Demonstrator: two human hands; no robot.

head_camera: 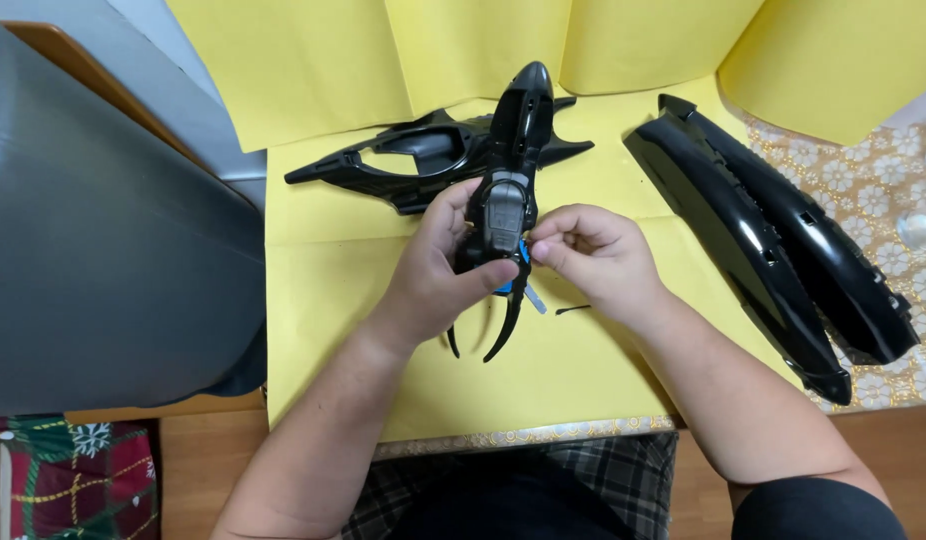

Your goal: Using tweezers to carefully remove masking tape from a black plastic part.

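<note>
**Between both hands: black plastic part held up over yellow paper**

Between the hands, just above the surface (403,400), a slim black plastic part (508,190) stands nearly upright, curved prongs pointing toward the person. Left hand (433,270) wrapped around its lower body, thumb across the front. Right hand (593,255) pinches a small blue piece (524,250) at the part's right edge, fingertips pressed together. Just below the right hand, a thin dark sliver (573,310) lies on the yellow paper (323,320). Beyond the hands: a flat black frame (413,160). Far right: two long black panels (773,240). Risk: the blue piece looks tiny; a slack pinch could drop it.
</note>
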